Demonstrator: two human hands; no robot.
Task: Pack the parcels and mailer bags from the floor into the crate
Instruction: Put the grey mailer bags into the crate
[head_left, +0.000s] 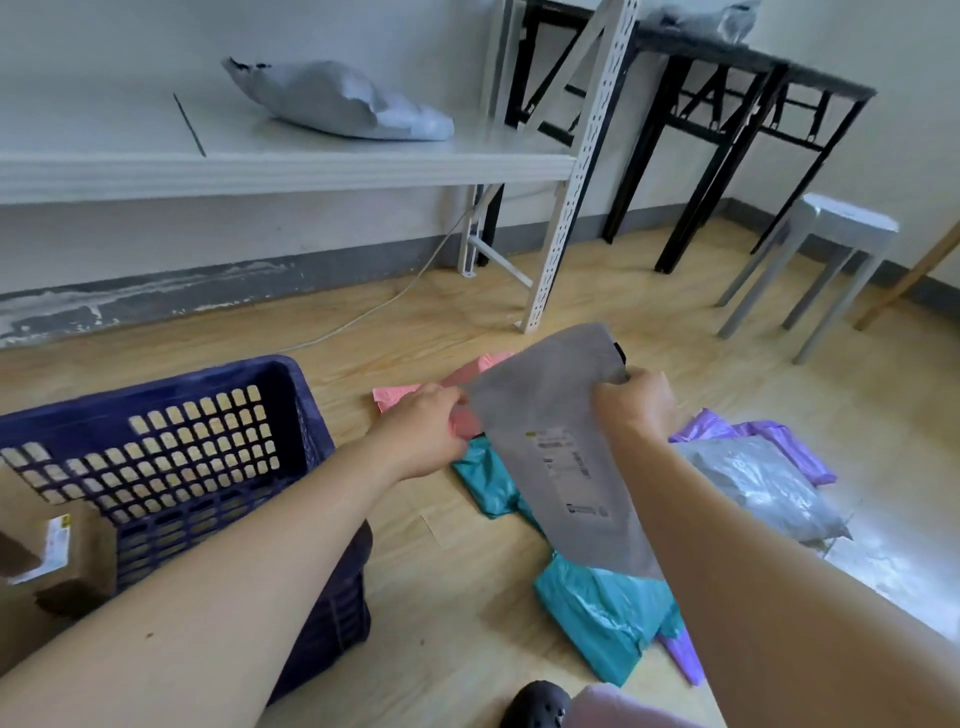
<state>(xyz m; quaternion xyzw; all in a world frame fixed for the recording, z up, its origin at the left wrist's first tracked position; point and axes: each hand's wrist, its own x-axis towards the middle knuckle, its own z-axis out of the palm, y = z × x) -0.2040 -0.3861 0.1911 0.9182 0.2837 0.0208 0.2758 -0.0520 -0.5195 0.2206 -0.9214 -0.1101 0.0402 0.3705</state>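
Mailer bag (561, 457), grey and flat, hangs between my hands above the floor pile. My left hand (421, 431) pinches its left edge and my right hand (636, 402) grips its upper corner. Teal bag (608, 618), pink bag (395, 397) and purple bag (711, 423) lie beneath. The dark blue crate (156, 389) stands just left, a cardboard parcel (72, 556) at its near edge.

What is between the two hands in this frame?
In the head view, a grey mailer bag hangs between the left hand and the right hand, each gripping an upper corner.
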